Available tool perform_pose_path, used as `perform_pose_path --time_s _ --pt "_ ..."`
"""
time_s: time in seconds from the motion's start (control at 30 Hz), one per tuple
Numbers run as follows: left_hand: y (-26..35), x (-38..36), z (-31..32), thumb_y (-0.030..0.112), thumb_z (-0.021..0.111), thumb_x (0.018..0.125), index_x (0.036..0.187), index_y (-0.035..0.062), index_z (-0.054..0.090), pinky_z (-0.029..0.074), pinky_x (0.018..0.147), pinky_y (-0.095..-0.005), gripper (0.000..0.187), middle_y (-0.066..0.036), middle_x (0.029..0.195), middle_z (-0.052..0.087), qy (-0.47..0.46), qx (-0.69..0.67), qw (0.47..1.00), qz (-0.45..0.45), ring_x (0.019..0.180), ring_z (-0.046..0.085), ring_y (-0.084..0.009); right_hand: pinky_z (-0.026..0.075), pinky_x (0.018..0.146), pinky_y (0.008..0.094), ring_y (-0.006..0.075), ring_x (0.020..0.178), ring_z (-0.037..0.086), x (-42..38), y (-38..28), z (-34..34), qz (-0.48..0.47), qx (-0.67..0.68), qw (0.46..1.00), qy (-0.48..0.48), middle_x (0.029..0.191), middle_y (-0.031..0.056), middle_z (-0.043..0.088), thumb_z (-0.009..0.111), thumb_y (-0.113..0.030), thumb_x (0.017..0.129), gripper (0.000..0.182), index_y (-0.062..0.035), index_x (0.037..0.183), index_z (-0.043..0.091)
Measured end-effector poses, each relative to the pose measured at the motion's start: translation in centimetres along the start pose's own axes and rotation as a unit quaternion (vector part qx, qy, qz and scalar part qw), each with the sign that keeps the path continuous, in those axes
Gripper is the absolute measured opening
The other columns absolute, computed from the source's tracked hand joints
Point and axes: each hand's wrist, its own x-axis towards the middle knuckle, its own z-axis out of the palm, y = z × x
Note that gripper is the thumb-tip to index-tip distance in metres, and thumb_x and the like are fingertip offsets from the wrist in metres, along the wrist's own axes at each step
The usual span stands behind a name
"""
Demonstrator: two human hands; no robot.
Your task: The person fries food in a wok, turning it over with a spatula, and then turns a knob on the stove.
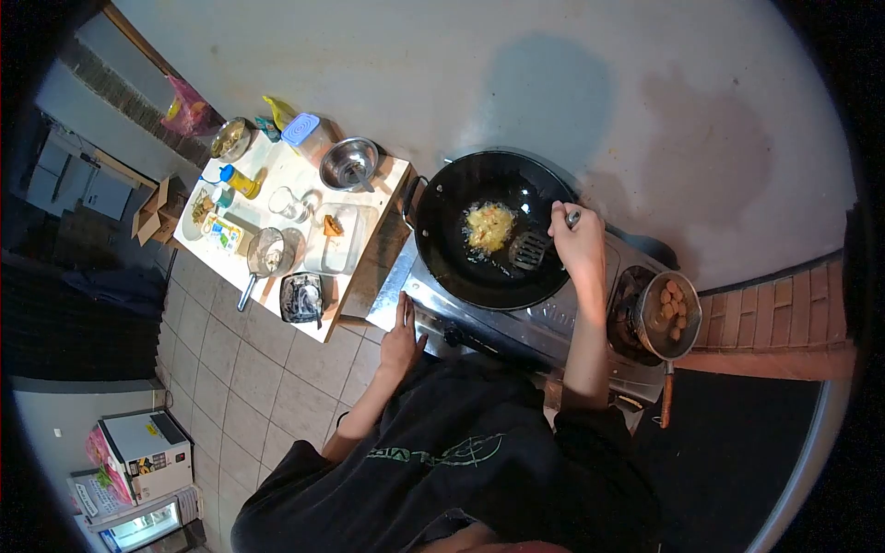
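My right hand [579,244] is wrapped around the handle of a slotted spatula [529,250], whose head rests inside a large black wok [458,273]. Just left of the spatula head, a yellow, frying portion of food [489,227] sizzles in oil at the bottom of the wok. My left hand [400,343] has its fingers stretched out at the front left edge of the metal gas stove [419,293]; nothing is in it. The wok stands on the stove's left side.
A saucepan [690,318] with brown round pieces sits on the right burner, handle toward me. The wooden table [352,293] at left carries a steel bowl [348,164], plastic container [334,260], sieve [267,251], black tray [301,298] and glass mug [288,205]. A wall rises behind the stove.
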Motion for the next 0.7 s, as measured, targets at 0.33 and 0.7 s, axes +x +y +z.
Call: perform_pose_path --time_s 0.33,0.7 --pt "0.0 -0.1 -0.1 0.029 0.071 0.080 0.150 0.0003 0.021 0.057 0.067 -0.0388 0.091 -0.014 0.161 0.003 0.003 -0.008 1.000 -0.004 0.083 0.069 -0.0319 0.036 0.052 0.0405 0.0261 0.046 0.042 0.2 -0.3 -0.1 -0.016 0.035 0.999 -0.026 0.056 0.0209 0.047 0.056 -0.021 0.094 0.036 0.0054 0.070 0.054" --pt "-0.2 -0.2 -0.3 0.028 0.071 0.079 0.149 -0.0016 0.024 0.057 0.067 -0.0380 0.089 -0.015 0.160 0.003 -0.012 -0.010 1.000 -0.007 0.083 0.069 -0.0312 0.034 0.051 0.0387 0.0210 0.048 0.035 -0.4 -0.6 0.1 -0.021 0.051 0.998 0.004 0.054 0.0180 0.039 0.056 -0.020 0.093 0.036 0.0062 0.069 0.050"
